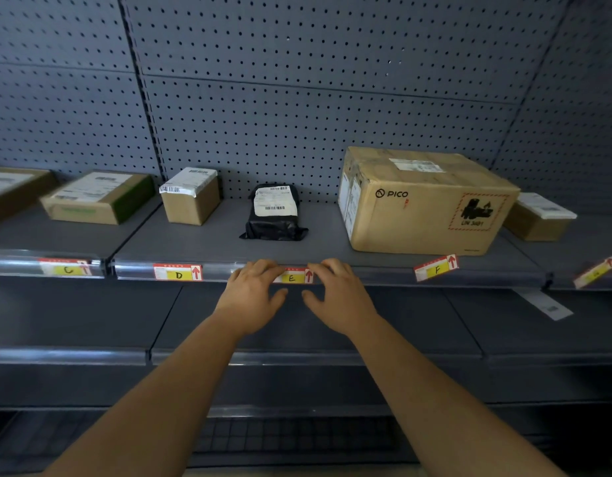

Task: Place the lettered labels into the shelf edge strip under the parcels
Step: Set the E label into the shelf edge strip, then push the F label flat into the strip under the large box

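The left hand [253,290] and right hand [335,290] press the E label's [292,277] ends into the strip [218,274]; an uneven push could leave it crooked.

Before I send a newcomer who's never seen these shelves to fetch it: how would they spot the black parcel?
Look at the grey shelf in front of the pegboard wall. The black parcel lies mid-shelf, between a small cardboard box and the large PICO box, above label E. It is the only black plastic bag, with a white shipping label; every neighbour is brown cardboard.
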The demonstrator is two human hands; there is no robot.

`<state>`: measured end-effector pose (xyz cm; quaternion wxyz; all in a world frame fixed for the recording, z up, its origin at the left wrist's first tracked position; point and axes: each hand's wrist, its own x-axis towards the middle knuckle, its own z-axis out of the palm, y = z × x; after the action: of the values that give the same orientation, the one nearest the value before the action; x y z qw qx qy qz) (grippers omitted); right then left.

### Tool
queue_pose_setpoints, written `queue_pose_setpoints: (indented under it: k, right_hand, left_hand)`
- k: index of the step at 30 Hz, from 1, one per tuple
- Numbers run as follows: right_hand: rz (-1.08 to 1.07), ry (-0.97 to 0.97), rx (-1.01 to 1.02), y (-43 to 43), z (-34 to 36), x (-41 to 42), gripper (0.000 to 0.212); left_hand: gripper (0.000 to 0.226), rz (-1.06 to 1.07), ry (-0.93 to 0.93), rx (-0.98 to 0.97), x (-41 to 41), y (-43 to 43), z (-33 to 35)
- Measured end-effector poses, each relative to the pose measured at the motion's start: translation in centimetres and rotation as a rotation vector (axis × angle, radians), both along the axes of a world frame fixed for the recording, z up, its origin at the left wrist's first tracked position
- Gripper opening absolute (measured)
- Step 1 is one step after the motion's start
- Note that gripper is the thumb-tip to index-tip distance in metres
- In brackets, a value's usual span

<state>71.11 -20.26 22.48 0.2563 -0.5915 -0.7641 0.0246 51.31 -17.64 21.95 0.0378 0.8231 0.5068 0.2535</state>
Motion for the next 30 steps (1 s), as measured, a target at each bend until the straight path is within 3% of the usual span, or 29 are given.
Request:
queue_pose_setpoints:
  k: [18,30]
  right_hand:
    - [-0.244,0.109,-0.042,-14.6,0.4,7.6,0.047]
    - [-0.206,0.112,-0.007,-13.8,0.8,17.9,0.048]
  left_hand:
    - [0.046,-0.223,-0.086,-0.061,5.3,-9.9,0.3]
    - [0.045,-0.189,-0.094,-0.048,16.5,-9.3,0.2]
